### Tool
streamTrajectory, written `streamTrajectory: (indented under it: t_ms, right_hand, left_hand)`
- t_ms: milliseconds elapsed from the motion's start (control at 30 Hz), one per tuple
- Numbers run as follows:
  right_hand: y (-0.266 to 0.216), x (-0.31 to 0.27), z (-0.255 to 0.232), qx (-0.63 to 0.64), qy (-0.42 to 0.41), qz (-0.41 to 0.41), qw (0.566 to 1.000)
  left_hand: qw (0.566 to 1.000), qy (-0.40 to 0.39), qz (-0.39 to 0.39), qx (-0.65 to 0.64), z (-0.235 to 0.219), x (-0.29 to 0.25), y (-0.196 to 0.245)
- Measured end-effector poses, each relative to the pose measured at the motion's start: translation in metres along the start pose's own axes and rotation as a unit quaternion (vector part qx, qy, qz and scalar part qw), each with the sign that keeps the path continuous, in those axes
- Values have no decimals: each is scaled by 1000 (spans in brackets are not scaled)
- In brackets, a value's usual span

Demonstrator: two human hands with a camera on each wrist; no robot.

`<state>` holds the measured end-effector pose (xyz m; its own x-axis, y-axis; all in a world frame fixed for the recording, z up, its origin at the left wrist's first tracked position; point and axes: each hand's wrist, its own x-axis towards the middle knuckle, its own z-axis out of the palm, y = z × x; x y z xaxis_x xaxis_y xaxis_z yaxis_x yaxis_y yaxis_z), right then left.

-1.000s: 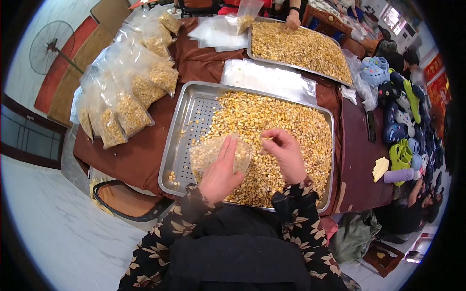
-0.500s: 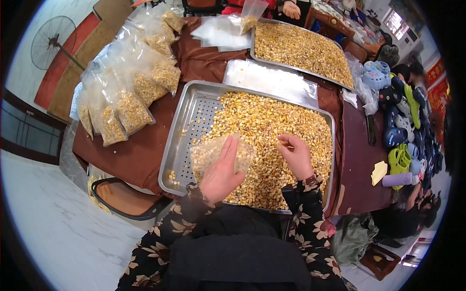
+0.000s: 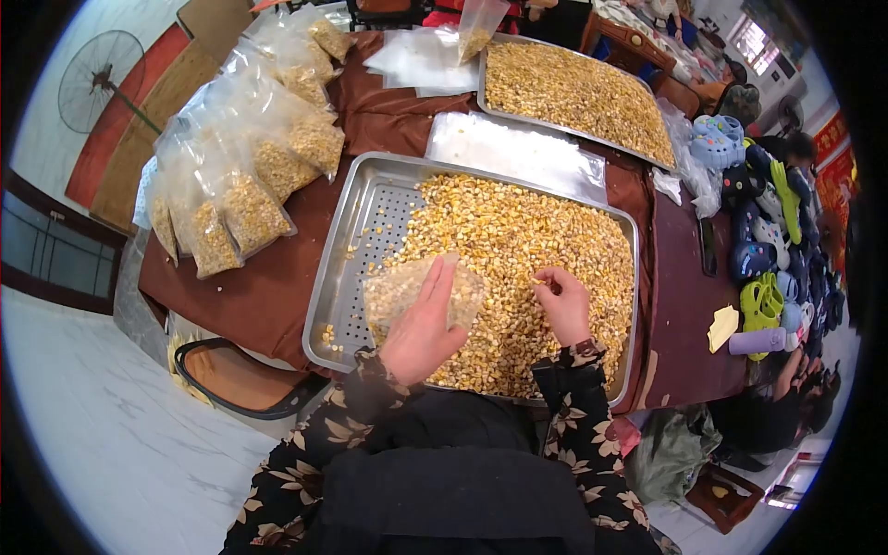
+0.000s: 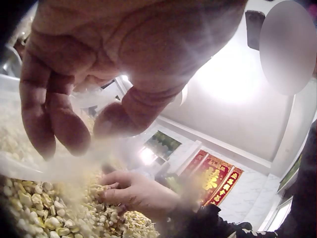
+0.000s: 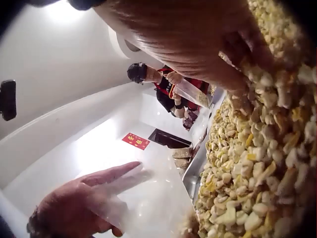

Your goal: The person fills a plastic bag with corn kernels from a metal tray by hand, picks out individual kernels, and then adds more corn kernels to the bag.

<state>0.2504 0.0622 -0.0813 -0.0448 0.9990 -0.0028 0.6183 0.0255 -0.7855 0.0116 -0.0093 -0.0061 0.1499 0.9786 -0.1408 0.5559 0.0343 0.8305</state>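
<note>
A clear plastic bag (image 3: 388, 296) with corn kernels showing through it is held by my left hand (image 3: 424, 331), index and middle fingers laid along its film. In the left wrist view, the fingers and thumb of that left hand (image 4: 94, 99) pinch the hazy plastic. My right hand (image 3: 564, 307) is over the heap of corn kernels (image 3: 546, 236), thumb and bent index finger brought together on kernels. Seen from the right wrist, the fingertips reach into the kernels (image 5: 247, 168). The heap lies in a perforated metal tray (image 3: 370, 199), thinner along its left side.
Several filled bags (image 3: 254, 208) stand at the left of the brown-covered table (image 3: 268, 291). Flat empty bags (image 3: 518, 153) lie beyond the tray. Another tray of corn (image 3: 573, 88) is at the back. Clogs (image 3: 761, 301) and a purple bottle (image 3: 758, 342) are at right.
My right hand moved right, away from the bag, opened its fingers somewhat, then drew them together on the kernels. The left hand and bag stayed in place. Across the table, another person's hand shifted.
</note>
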Motion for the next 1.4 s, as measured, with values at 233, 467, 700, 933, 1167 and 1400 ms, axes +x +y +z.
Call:
streamTrajectory:
  t_ms: [233, 467, 700, 933, 1167, 1400]
  right_hand:
    - [-69, -5, -13, 325, -91, 46, 940]
    - [-97, -18, 7, 184, -171, -107, 962]
    - [-45, 2, -21, 86, -68, -23, 994]
    - [-22, -16, -15, -179, -52, -44, 981]
    - [-7, -17, 5, -73, -18, -52, 996]
    - [-37, -12, -9, 62, -25, 10, 998]
  left_hand:
    - [1000, 4, 4, -5, 2, 0, 0]
    - [999, 17, 19, 29, 2, -1, -2]
    - [999, 11, 9, 33, 4, 0, -5]
    - [1000, -2, -10, 24, 1, 0, 1]
    - [1000, 5, -2, 12, 2, 0, -4]
    - [1000, -6, -2, 7, 0, -1, -1]
